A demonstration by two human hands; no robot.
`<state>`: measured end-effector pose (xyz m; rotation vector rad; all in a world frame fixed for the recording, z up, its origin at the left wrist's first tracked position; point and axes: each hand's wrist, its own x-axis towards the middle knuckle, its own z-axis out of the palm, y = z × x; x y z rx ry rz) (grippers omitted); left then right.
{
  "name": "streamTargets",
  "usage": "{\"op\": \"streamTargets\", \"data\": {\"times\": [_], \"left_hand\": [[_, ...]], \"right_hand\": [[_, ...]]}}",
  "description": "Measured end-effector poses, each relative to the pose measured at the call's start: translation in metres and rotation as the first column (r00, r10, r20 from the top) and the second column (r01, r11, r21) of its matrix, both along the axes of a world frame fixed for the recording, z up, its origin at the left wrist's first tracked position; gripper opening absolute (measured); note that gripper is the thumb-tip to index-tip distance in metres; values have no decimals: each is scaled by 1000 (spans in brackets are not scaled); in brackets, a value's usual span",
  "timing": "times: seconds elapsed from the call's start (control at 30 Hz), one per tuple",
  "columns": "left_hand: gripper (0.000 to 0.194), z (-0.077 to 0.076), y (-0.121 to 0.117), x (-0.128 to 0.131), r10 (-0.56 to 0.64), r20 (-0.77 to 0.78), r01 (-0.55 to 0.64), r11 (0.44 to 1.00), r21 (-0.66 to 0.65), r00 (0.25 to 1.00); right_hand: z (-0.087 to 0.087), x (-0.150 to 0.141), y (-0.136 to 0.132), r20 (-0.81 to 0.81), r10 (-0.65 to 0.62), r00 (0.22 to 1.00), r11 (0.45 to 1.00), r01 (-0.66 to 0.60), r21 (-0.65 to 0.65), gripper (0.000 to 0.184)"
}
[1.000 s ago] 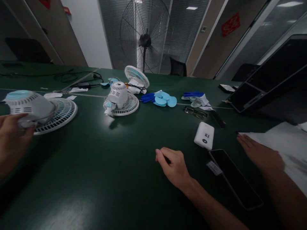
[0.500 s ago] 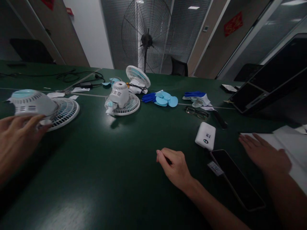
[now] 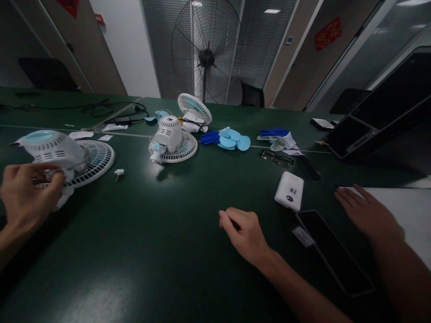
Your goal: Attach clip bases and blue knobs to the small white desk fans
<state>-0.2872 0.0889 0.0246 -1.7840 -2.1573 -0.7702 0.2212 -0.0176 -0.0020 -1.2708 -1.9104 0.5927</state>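
Note:
At the far left, my left hand (image 3: 30,193) has its thumb and fingers curled round the white lower part of a small fan (image 3: 55,148). That fan lies face down on its round grille. A white part of it hangs below my fingers, partly hidden by them. On the table to its right lies a small white knob with a metal pin (image 3: 119,173). Near the middle of the table rests my right hand (image 3: 247,235), closed in a loose fist with nothing showing in it. To its right are a white power bank (image 3: 289,190) and a dark phone (image 3: 333,251).
Two more small fans, one face down (image 3: 168,137) and one tilted (image 3: 193,112), stand further back. Light blue fan blades (image 3: 234,139), blue-and-white gloves (image 3: 281,140) and glasses (image 3: 276,158) lie along the table seam. At right, another person's hand (image 3: 370,213) rests on white paper (image 3: 415,211).
My left hand has curled more closely at the fan's lower part, and the fan has shifted slightly right. The small knob now shows on the table. My right hand stays put.

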Motion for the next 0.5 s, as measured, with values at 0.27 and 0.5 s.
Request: {"op": "streamTargets", "data": {"times": [0.27,0.5], "left_hand": [[26,11,-31,71,-155,117,137,979,149,981],[12,2,-68,120,-494,88,468,857,216,865]], "right_hand": [[-1,-2,1,28,0,1000,1000,0,10,40],[-2,0,3,60,38,997,999,-38,0,31]]}}
